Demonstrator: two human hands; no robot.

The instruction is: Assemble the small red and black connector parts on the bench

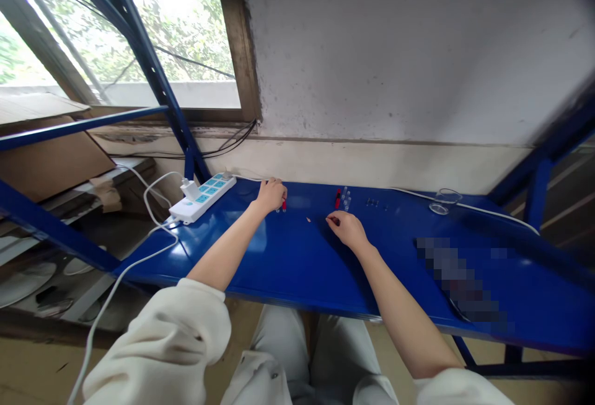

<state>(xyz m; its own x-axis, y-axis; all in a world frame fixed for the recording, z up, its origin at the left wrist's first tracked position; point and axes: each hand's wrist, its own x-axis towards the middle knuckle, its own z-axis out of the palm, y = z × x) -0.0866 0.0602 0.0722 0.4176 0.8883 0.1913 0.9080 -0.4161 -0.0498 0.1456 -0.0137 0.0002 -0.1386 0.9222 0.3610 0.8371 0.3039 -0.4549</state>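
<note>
My left hand [272, 194] is at the back of the blue table, its fingers bent down and closed at a small red piece [284, 205]. Beside that piece, under the hand, a small clear piece [277, 210] partly shows. My right hand [348, 228] hovers low over the table's middle with thumb and fingers pinched together; whatever they hold is too small to name. Just behind it are a red and black piece [338, 198] and several small clear pieces [346, 199]. A tiny pale scrap [308, 219] lies between my hands.
A white power strip [203, 199] with a plug and cable is at the table's left end. Several tiny clear bits [372, 202] lie right of centre. Farther right are a clear glass cup [444, 201] and a blurred-out dark object [460, 281]. Blue shelf posts [186, 126] flank the table.
</note>
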